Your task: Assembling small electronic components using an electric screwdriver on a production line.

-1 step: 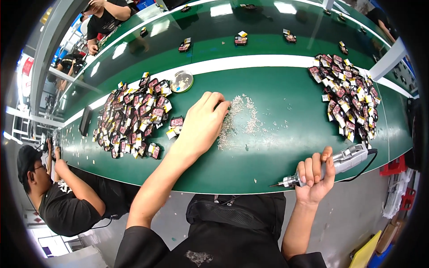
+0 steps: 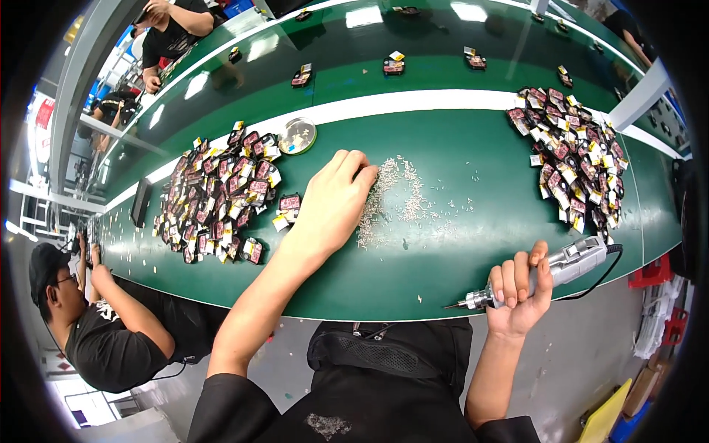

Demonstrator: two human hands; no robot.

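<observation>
My left hand [image 2: 336, 196] rests at the left edge of a loose pile of small silver screws [image 2: 391, 196] on the green table. Its fingers are curled and pressed together at the tips; what they pinch, if anything, is hidden. In my right hand [image 2: 521, 292] is a grey electric screwdriver [image 2: 580, 258], its bit pointing left above the table's near edge. Left of my left hand lies a single small black-and-pink module [image 2: 289, 203] with a white and yellow tab. Beyond it spreads a big heap of similar modules [image 2: 214, 196].
A second heap of modules [image 2: 572, 151] lies at the right. A round metal dish [image 2: 298, 136] with small bits stands behind my left hand. Past a white rail [image 2: 413, 100], a green belt [image 2: 332, 59] carries spaced modules. A co-worker [image 2: 111, 317] sits at the left.
The modules on the far belt sit very slightly further left, and the whole view has shifted a little. Both hands keep the same pose.
</observation>
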